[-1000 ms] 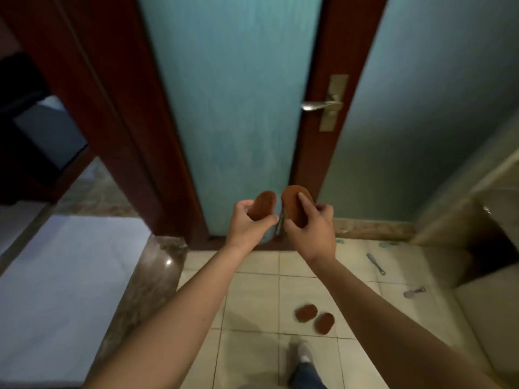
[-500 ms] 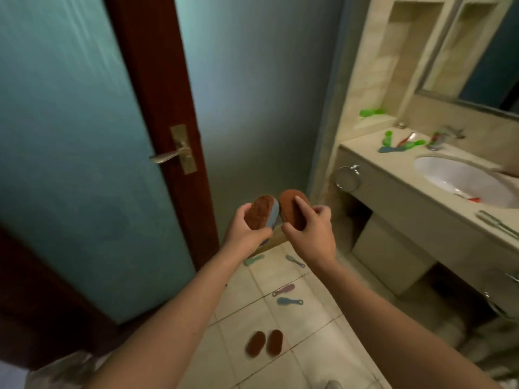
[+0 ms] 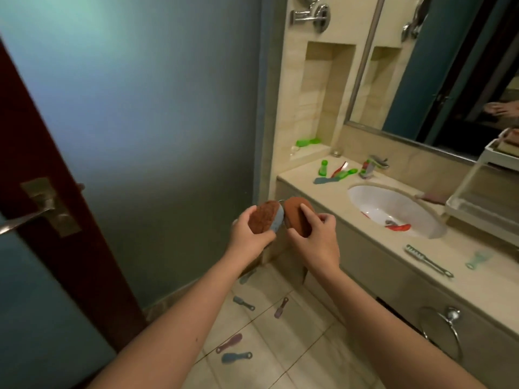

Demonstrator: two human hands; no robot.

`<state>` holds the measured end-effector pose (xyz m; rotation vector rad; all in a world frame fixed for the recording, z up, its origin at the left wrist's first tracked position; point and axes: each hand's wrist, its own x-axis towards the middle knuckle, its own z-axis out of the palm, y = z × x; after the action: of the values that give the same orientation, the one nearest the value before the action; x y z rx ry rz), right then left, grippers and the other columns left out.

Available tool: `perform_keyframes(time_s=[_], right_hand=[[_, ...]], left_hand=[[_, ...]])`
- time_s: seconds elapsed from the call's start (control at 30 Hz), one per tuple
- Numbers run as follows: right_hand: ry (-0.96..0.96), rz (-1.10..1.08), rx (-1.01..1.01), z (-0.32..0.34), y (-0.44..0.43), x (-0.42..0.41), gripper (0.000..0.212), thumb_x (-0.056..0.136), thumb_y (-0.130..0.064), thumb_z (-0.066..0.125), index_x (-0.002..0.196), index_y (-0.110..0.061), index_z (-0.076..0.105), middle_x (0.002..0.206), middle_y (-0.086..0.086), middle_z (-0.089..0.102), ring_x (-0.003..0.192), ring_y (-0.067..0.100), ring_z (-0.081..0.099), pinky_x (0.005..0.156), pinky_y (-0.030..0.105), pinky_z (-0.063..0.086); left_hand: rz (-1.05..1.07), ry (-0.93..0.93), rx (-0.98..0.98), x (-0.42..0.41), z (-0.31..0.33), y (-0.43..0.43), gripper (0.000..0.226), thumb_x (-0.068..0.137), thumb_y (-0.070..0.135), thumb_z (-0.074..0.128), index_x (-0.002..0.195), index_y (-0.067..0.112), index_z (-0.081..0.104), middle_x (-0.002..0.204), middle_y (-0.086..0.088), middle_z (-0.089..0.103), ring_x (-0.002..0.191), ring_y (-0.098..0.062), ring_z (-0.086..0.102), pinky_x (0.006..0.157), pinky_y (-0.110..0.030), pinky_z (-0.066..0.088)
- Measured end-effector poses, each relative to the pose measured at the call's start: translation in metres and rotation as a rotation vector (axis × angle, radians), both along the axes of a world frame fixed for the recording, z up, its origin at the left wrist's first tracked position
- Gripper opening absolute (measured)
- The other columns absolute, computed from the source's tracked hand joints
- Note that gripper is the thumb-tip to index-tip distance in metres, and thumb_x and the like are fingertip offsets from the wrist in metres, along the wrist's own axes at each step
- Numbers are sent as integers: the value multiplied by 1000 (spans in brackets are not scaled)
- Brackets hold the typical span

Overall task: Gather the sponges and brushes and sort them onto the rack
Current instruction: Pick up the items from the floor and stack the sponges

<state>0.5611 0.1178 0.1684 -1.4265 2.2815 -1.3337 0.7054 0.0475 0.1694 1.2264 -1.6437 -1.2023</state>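
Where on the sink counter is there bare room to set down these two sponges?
Bare counter lies at the near left corner, between the blue brush and the basin. More lies along the front edge, right of the grey brush. The back by the faucet is crowded with brushes.

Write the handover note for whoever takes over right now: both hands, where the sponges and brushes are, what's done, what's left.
Left hand grips a brown sponge; right hand grips a second brown sponge.
Rack stands on the counter beside the sink.
Done: two sponges in hand, not yet racked.
Left: floor brushes, counter brushes, red item in the sink, green brush in the niche.
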Motion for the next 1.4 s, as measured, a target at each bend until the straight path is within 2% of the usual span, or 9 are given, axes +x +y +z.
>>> perform_keyframes(time_s=[0.17,0.5,0.63,0.8,0.87,1.03,1.13,1.3,1.4], right_hand=[[4,-65,15,14,-22,-91,67,79,-49,61,142,-42,39,130,-8,33,111,12,50,86,37,55],[8,-288,-56,43,-34,-243,72,73,-34,65,142,-34,43,132,-5,38,114,16,49,86,31,47],[22,-423,-66,57,-45,-300,72,73,-31,62,142,-36,43,132,-8,35,114,19,53,89,38,52],[67,-603,-127,75,-59,-370,70,77,-31,64,144,-32,42,137,-2,35,113,13,47,85,24,40],[62,-676,-141,82,-62,-392,71,78,-31,65,145,-31,40,139,-1,34,118,17,47,90,29,43],[80,-859,-144,100,-58,-432,68,82,-32,60,147,-29,39,143,1,34,125,19,44,100,36,44],[88,-926,-133,110,-49,-449,67,83,-34,58,147,-28,38,145,2,33,127,20,42,103,40,43],[90,-996,-144,121,-38,-472,69,81,-37,55,147,-29,38,145,0,33,126,19,42,100,43,46],[83,-1036,-156,123,-33,-485,69,80,-40,54,146,-31,38,143,-3,33,123,17,42,97,40,48]], left_hand=[[-118,57,-50,-93,11,-27,65,72,30,74,133,34,50,130,3,54,111,-9,55,72,-9,41],[-396,67,-123,-267,43,-68,70,76,14,68,142,25,44,136,2,50,117,-11,53,88,-16,44],[-539,93,-162,-339,53,-93,72,75,12,64,143,22,42,136,1,53,117,-12,55,74,-1,44],[-724,145,-197,-424,73,-123,71,74,14,66,140,31,45,132,5,54,111,-8,57,79,-10,49],[-802,178,-215,-455,83,-130,67,75,14,67,137,32,48,128,8,55,105,-2,58,75,-6,48],[-974,245,-236,-517,98,-138,63,76,18,70,134,30,52,129,8,55,111,-5,56,79,-14,51],[-1037,283,-225,-545,105,-135,61,78,18,71,134,32,52,121,13,56,101,5,56,79,-15,51],[-1136,333,-173,-581,115,-128,61,78,18,70,134,31,52,121,11,57,100,6,56,86,-24,54],[-1174,355,-205,-598,118,-124,60,79,18,71,135,28,53,127,9,57,104,4,56,85,-15,48]])
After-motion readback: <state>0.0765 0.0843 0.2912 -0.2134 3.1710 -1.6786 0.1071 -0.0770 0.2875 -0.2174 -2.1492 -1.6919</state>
